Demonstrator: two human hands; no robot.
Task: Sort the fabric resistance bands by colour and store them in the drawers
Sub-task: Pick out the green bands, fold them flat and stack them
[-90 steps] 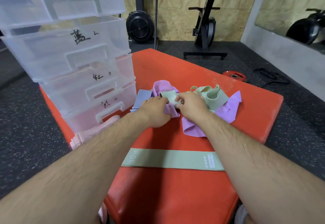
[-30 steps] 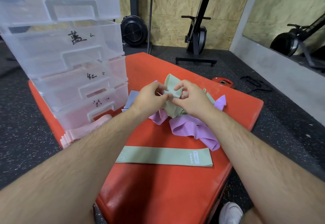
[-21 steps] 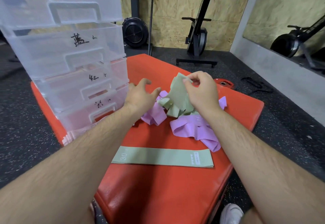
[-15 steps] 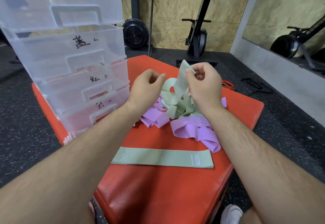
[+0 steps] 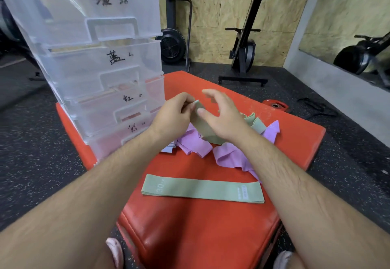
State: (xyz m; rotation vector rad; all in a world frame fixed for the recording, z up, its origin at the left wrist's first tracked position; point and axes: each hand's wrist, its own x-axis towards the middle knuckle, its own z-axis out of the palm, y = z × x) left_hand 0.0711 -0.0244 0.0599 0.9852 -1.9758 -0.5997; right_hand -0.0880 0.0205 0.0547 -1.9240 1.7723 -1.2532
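The left hand [image 5: 173, 114] pinches the upper end of a green band [image 5: 203, 129], lifted just right of the drawer stack [image 5: 101, 62] — a narrow grip, closed on fabric. The right hand [image 5: 223, 116] is wide, with only its thumb on the band. To do this well, I'd run the right hand down the loop, shake it clear of the purple bands [image 5: 228, 157], then lay it on the flat band [image 5: 202, 188] right of the stack's foot. Half a second ago the right hand held that end — now the left does.
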